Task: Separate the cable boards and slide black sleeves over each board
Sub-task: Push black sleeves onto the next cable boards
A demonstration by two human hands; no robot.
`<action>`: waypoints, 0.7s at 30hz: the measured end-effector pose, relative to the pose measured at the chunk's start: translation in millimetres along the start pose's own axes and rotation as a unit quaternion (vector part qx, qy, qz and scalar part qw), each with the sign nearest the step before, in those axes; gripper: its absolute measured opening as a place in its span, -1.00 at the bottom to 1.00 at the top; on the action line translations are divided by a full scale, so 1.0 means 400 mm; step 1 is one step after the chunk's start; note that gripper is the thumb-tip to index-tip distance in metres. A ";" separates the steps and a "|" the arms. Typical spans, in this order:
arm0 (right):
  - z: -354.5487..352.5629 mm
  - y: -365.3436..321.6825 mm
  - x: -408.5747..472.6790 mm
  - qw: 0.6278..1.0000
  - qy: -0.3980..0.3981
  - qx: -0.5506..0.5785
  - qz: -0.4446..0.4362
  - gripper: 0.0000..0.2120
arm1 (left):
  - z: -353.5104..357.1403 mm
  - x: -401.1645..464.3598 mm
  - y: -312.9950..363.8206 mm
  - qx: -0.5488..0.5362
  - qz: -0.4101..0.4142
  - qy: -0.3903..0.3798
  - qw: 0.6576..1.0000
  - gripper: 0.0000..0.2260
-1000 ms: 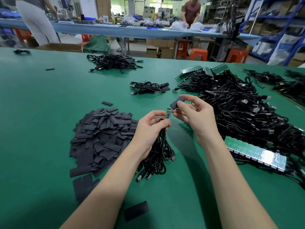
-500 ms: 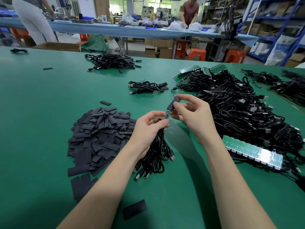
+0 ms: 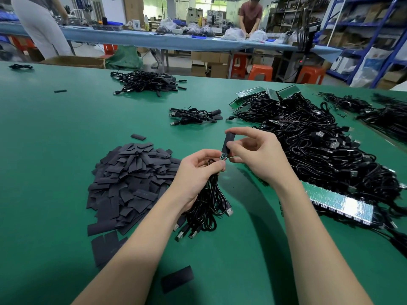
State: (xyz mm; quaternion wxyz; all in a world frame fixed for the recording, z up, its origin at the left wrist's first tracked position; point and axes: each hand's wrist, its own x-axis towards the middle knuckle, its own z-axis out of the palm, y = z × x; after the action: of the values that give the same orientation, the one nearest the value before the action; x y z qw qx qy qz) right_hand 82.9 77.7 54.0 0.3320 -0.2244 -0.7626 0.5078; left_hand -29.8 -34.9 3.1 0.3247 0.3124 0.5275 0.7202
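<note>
Currently: black sleeve point(image 3: 228, 142), light, soft, pinched by right hand point(image 3: 255, 155), half over board point(image 3: 224, 156), thin, likely fragile; left hand point(image 3: 198, 172) grips board base and cable bundle point(image 3: 209, 208), above tabletop point(image 3: 66, 133) middle.

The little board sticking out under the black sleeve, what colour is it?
Green. The board shows in the head view, just below the black sleeve.

No text, label, brand or number can be read anywhere; faint markings on the boards and far boxes are too blurred.
</note>
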 end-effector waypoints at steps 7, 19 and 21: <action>-0.017 0.001 0.000 0.998 -0.057 -0.014 0.010 -0.78 | -0.003 -0.005 0.005 -0.023 -0.018 -0.013 0.999 -0.74; -0.033 0.025 -0.023 0.976 -0.107 0.167 0.093 -0.75 | -0.004 -0.009 0.014 -0.059 -0.034 -0.060 0.996 -0.76; -0.033 0.023 -0.027 0.961 -0.132 0.216 0.106 -0.74 | -0.003 -0.012 0.024 -0.095 -0.047 -0.088 0.990 -0.78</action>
State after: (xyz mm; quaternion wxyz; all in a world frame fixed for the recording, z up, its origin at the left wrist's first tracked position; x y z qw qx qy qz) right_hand 99.9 81.9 45.8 0.2128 -0.1577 -0.6434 0.7182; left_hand -29.0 -41.8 11.6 0.4316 0.3172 0.4405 0.7205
